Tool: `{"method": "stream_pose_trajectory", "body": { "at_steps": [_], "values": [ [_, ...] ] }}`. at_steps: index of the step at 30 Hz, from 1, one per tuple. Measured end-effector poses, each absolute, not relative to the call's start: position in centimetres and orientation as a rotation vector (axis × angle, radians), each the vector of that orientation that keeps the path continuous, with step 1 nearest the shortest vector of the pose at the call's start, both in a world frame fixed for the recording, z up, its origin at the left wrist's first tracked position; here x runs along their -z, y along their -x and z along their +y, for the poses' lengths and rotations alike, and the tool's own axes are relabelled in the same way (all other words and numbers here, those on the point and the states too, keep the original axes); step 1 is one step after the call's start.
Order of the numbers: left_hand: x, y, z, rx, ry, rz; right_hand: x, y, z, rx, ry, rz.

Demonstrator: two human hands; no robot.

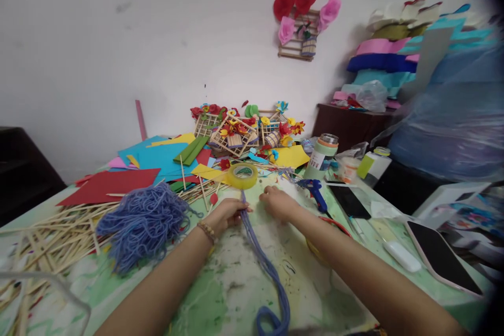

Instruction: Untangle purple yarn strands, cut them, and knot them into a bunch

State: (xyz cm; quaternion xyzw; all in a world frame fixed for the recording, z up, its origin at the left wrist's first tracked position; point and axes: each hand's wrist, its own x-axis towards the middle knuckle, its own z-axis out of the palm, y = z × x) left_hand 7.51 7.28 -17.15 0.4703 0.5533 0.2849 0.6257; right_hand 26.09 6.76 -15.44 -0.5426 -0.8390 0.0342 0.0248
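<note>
My left hand [228, 213] pinches a bundle of blue-purple yarn strands [271, 270] near its far end. From there the strands run toward me across the table and curl into a loop at the near edge. Just beyond the fingers lies a roll of clear yellowish tape [251, 178], and the yarn's end reaches up to it. To the right, apart from the strands, my right hand [277, 203] hovers low over the table with its fingers curled together. Whatever its fingertips may hold is too small to see. A tangled heap of the same yarn [145, 223] rests left of my left hand.
Wooden sticks [51, 236] are piled at the left, with a red paper sheet [114, 186] behind. Stick frames with paper flowers [236, 134] stand at the back. A blue glue gun [317, 193], a bottle [321, 157] and phones [441, 254] lie at the right.
</note>
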Motion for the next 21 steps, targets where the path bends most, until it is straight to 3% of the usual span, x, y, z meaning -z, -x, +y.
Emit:
{"method": "stream_pose_trajectory", "body": {
  "at_steps": [6,14,21],
  "values": [
    [15.9,-7.3,4.5,-0.669,-0.987,1.116,12.6,-28.3,8.1,-0.162,1.861,-2.541],
    [17.1,-7.5,4.8,-0.740,-0.900,1.082,11.8,-27.4,5.7,-1.020,1.936,-2.818],
    [17.3,-7.4,4.0,-0.788,-0.971,0.995,12.3,-27.6,8.0,-0.792,2.092,-2.428]
  ]
}}
